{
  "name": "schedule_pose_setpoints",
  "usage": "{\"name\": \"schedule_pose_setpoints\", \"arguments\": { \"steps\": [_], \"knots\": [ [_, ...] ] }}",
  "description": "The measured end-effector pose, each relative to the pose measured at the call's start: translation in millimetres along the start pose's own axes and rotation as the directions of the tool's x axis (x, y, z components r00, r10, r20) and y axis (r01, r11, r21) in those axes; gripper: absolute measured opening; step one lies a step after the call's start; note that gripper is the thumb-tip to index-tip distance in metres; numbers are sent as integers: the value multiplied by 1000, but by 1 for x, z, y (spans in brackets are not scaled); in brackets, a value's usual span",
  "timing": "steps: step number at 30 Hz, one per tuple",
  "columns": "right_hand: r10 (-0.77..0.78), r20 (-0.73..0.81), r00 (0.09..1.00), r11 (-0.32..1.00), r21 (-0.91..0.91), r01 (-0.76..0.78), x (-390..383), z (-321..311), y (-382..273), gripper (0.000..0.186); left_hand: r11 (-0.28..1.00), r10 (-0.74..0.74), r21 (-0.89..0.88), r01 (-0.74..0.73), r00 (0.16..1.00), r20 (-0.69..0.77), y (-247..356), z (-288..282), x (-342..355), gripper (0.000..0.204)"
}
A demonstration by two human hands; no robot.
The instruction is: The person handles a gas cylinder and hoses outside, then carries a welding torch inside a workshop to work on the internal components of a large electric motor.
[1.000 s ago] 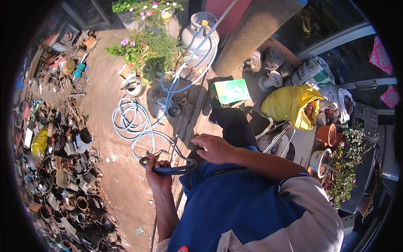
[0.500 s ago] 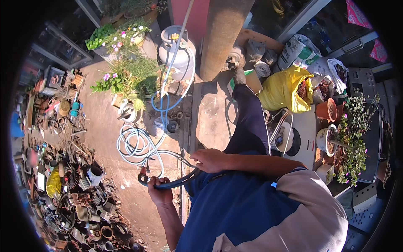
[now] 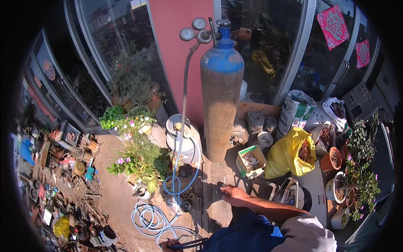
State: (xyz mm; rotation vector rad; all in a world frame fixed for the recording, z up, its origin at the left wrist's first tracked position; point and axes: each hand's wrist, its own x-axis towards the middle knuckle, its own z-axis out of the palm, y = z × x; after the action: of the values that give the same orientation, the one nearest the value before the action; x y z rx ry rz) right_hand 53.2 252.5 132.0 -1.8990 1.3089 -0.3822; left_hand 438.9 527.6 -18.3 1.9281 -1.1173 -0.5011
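At the bottom edge, my left hand (image 3: 167,245) is closed around dark hose (image 3: 191,242), partly cut off by the frame. Pale blue hose (image 3: 147,220) lies coiled on the ground just beyond it. My right hand (image 3: 230,192) reaches forward over the ground, fingers loosely extended and nothing visible in them. Ahead of it stands a tall gas cylinder (image 3: 221,105) with a blue top and rusty body. A regulator with two round gauges (image 3: 198,24) sits at its valve, and a hose hangs down from it.
A white gas tank (image 3: 183,140) and flowering plants (image 3: 142,161) stand left of the cylinder. To the right are an open carton (image 3: 251,163), a yellow sack (image 3: 289,153) and flowerpots (image 3: 331,159). Scrap parts (image 3: 71,210) cover the left ground. Glass doors line the back.
The view has tipped up, bringing the whole cylinder and gauges into sight. My right hand has left the hose by my waist and stretched forward. My left hand still grips hose.
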Motion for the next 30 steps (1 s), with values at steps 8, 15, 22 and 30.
{"name": "schedule_pose_setpoints", "arguments": {
  "steps": [8, 15, 22, 30],
  "knots": [
    [-430, -802, 413, 875, -258, 409, 209, -352, -94, 51, -58, -678, -913, 405, 655, 334, 117, 47, 82, 12],
    [-273, -745, 609, 936, -352, -10, 338, -503, -208, 48, -186, -670, -960, 208, 688, 279, 179, 64, 77, 15],
    [-504, -622, 600, 797, -603, 45, 370, -527, -189, 34, 63, -801, -981, 182, 595, 59, 195, 103, 75, 20],
    [-777, -272, 568, 621, -188, 761, 392, -560, -157, 9, -323, -845, -943, 76, 427, 323, 143, 117, 35, 29]
  ]
}}
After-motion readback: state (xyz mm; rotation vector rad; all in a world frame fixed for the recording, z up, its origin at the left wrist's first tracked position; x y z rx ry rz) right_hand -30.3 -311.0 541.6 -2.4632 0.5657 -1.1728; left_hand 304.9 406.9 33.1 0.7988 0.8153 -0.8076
